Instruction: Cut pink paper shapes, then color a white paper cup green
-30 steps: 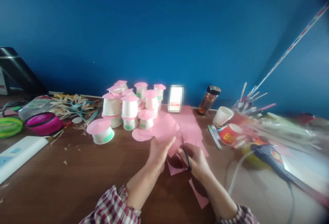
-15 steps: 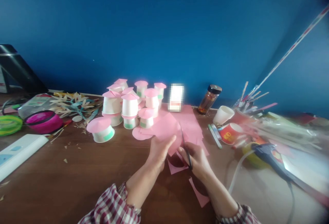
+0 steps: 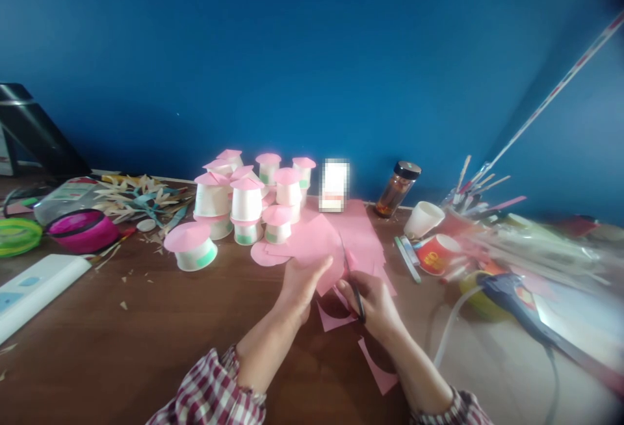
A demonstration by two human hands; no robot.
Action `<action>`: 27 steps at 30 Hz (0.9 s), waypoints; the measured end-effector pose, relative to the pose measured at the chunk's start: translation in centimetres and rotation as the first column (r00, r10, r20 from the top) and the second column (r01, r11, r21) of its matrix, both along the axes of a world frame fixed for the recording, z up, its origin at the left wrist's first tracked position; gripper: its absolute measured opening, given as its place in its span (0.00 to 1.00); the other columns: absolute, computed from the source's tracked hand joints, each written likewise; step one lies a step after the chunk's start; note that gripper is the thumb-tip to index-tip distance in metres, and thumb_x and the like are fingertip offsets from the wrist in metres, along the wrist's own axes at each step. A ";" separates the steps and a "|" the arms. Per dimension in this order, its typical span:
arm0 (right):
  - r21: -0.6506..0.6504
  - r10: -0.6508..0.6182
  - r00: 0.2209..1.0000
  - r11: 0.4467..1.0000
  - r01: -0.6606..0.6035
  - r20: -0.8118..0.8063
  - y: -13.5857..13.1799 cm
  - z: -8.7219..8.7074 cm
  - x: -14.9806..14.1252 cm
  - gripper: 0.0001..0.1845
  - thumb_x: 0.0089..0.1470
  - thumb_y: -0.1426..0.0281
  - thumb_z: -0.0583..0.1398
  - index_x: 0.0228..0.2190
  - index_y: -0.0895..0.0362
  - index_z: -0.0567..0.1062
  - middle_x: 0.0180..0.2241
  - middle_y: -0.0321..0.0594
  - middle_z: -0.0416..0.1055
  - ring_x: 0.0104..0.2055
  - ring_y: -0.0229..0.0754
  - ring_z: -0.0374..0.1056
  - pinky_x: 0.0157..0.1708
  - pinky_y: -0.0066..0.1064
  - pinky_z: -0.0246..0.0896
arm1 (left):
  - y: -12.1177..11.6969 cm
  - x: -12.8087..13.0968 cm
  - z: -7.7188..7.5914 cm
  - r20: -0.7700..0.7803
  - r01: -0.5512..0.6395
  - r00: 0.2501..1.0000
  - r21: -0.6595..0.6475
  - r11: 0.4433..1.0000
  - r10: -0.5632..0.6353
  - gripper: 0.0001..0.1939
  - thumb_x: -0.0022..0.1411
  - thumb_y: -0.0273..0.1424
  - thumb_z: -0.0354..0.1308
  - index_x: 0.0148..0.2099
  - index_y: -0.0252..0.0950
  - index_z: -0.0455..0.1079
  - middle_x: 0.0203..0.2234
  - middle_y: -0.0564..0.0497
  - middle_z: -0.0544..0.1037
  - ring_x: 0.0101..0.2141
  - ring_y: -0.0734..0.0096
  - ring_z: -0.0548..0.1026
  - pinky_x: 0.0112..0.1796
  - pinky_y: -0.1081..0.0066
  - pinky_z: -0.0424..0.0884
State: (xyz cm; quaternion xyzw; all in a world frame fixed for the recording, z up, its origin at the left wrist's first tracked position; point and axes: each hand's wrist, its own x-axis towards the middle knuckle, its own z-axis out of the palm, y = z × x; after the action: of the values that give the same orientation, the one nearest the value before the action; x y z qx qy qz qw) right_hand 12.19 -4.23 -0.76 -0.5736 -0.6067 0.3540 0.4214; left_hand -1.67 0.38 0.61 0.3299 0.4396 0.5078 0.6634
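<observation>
Right of the scissors, a red cup's print is illegible.

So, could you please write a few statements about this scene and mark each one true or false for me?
1. The left hand holds pink paper. True.
2. The scissors are in the left hand. False: the right hand holds the scissors.
3. The jar is to the right of the stacked cups. True.
4. The power strip is at the right edge of the view. False: the power strip is at the left edge.
5. A pink scrap lies on the table. True.
</observation>
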 end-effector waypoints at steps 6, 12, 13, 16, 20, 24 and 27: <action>0.004 0.006 1.000 1.000 -0.006 0.002 0.0 0.0 0.0 0.13 0.51 0.67 0.62 0.21 0.59 0.66 0.16 0.29 0.54 0.19 0.32 0.51 0.18 0.23 0.43 | 0.2 0.0 -0.6 -0.002 -0.058 0.998 -0.040 0.997 0.058 0.20 0.43 0.36 0.70 0.37 0.28 0.74 0.32 0.38 0.80 0.32 0.55 0.78 0.34 0.61 0.73; -0.057 0.009 0.998 0.998 -0.013 -0.068 0.0 0.2 -0.2 0.13 0.51 0.64 0.62 0.24 0.60 0.70 0.15 0.30 0.57 0.17 0.33 0.54 0.16 0.24 0.46 | 0.9 -0.3 -0.8 -0.043 0.011 0.999 -0.045 0.999 -0.013 0.21 0.42 0.36 0.69 0.37 0.28 0.76 0.32 0.37 0.80 0.34 0.51 0.78 0.36 0.59 0.73; -0.065 0.011 0.996 0.998 -0.017 -0.087 0.0 0.2 -0.3 0.13 0.51 0.63 0.62 0.25 0.60 0.70 0.15 0.30 0.58 0.17 0.33 0.54 0.16 0.24 0.47 | 1.0 -0.4 -0.9 -0.056 0.013 0.998 -0.037 0.999 -0.015 0.21 0.41 0.36 0.69 0.37 0.28 0.76 0.32 0.38 0.80 0.35 0.51 0.78 0.36 0.59 0.73; -0.078 0.012 0.991 0.997 -0.023 -0.136 0.0 0.4 -0.4 0.13 0.51 0.62 0.62 0.27 0.61 0.72 0.15 0.31 0.59 0.17 0.33 0.55 0.16 0.24 0.49 | 1.4 -0.5 -1.2 -0.078 0.031 0.997 0.003 1.000 -0.031 0.22 0.41 0.36 0.70 0.38 0.28 0.76 0.31 0.38 0.80 0.35 0.51 0.78 0.36 0.59 0.73; -0.075 0.015 0.988 0.997 -0.027 -0.152 0.0 0.3 -0.3 0.14 0.50 0.61 0.63 0.28 0.62 0.72 0.16 0.31 0.60 0.18 0.34 0.56 0.16 0.24 0.50 | 1.7 -0.5 -1.6 -0.079 0.059 0.995 0.017 0.998 -0.057 0.23 0.41 0.36 0.69 0.39 0.28 0.76 0.32 0.39 0.81 0.35 0.50 0.77 0.37 0.58 0.72; -0.064 0.015 0.988 0.998 -0.025 -0.151 0.0 0.3 -0.3 0.15 0.50 0.61 0.63 0.26 0.61 0.71 0.16 0.31 0.60 0.18 0.33 0.56 0.17 0.24 0.50 | 1.7 -0.6 -1.7 -0.091 0.035 0.995 0.026 0.999 -0.033 0.24 0.40 0.34 0.70 0.41 0.30 0.76 0.34 0.39 0.80 0.37 0.51 0.77 0.38 0.59 0.72; -0.055 0.025 0.990 0.998 -0.033 -0.138 0.0 0.3 -0.2 0.16 0.51 0.60 0.62 0.25 0.61 0.70 0.15 0.31 0.60 0.18 0.33 0.56 0.17 0.24 0.50 | 1.7 -0.6 -1.5 -0.122 0.034 0.992 0.036 0.999 -0.029 0.23 0.41 0.34 0.70 0.40 0.30 0.76 0.34 0.39 0.80 0.37 0.51 0.77 0.37 0.60 0.72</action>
State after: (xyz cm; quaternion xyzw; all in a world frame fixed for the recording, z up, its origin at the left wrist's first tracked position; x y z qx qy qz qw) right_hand 11.98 -4.26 -0.41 -0.5508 -0.5742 0.4160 0.4402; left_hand -2.30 2.04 -0.90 0.3797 0.4643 0.4845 0.6368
